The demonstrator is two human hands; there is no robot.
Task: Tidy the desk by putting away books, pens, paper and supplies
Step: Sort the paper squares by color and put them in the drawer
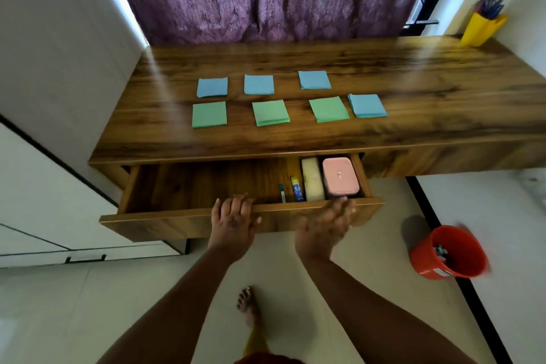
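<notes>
Desk carries seven folded paper squares, four blue, three green; its drawer stands pulled out, with a pink box at the right; left hand grips the drawer's front edge; right hand rests there, fingers straight

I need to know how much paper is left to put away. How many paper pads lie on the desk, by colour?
Blue paper pads: 4
Green paper pads: 3
Total on the desk: 7
</notes>
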